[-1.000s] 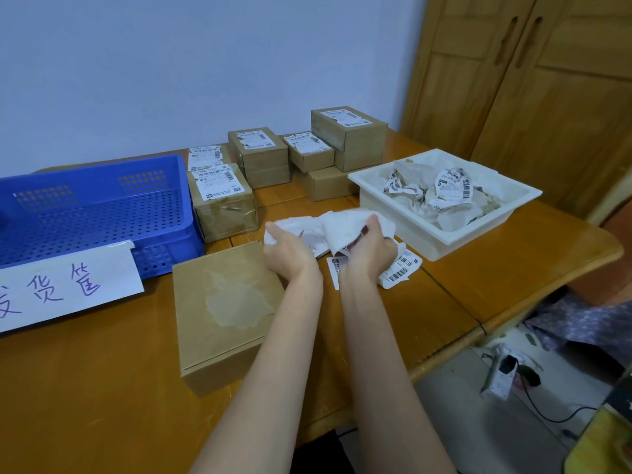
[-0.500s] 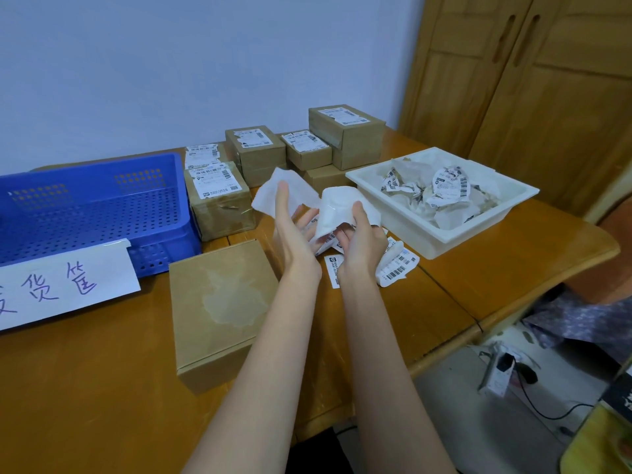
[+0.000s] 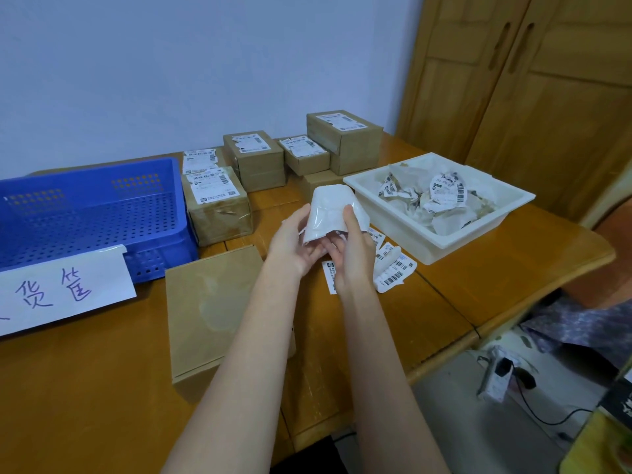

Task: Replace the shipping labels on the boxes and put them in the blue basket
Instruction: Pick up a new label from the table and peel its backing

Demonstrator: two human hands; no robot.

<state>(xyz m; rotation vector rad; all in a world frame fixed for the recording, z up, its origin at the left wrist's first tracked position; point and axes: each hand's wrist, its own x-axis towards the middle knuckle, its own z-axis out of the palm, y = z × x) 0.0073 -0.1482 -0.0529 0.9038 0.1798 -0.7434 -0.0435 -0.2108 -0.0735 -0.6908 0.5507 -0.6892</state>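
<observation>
A: What's in the hands?

B: A curled white label sheet (image 3: 333,213), blank side up, held above the table (image 3: 102,388) between both hands. The left hand (image 3: 295,246) cups it from the left with fingers loosely curved; the right hand (image 3: 352,258) grips its right edge, thumb on top and fingers tucked beneath.

A: And the box being worked on?

B: A plain brown box (image 3: 219,309) lies flat just left of the forearms, near the table's front edge. Its top has a pale patch and no label.

A: Anything under the hands?

B: Loose barcode labels (image 3: 393,268) lie on the wood, partly hidden by the right hand.

A: Where's the basket?

B: The blue basket (image 3: 92,213) sits at the far left, with a white paper sign (image 3: 61,292) with handwriting across its near side. I can see nothing inside it.

A: The rest?

B: Labelled boxes (image 3: 253,159) are clustered at the far side, one (image 3: 219,206) touching the basket's right wall. To the right stands a white tray (image 3: 441,241) holding crumpled labels (image 3: 444,193). Wooden cupboard doors (image 3: 530,80) rise beyond it.
</observation>
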